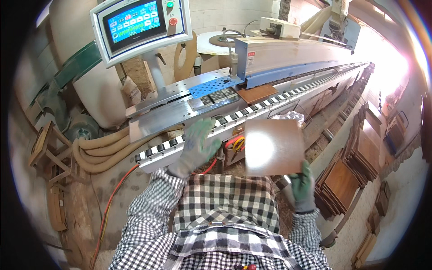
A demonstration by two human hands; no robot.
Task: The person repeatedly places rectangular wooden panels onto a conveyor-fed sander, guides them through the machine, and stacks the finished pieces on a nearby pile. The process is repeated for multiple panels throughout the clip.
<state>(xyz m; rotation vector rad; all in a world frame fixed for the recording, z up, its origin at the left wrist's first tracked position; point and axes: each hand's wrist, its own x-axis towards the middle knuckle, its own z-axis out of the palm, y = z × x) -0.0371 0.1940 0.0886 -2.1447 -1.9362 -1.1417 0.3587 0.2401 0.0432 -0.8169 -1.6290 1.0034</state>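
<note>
Glare hides part of one brown panel (273,147), its corner gripped by the right hand (303,189); the blurred left hand (195,146) spreads empty

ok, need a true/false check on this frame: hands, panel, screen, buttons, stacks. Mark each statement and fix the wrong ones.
1. The right hand holds a square brown panel near one corner. True.
2. The left hand is clenched in a fist. False: it is open and holds nothing.
3. Both hands are gloved. True.
4. The screen is dark. False: it is lit, mostly blue.
5. The red button is above the green button. False: it is below.
6. Stacked brown boards are at picture right. True.
</note>
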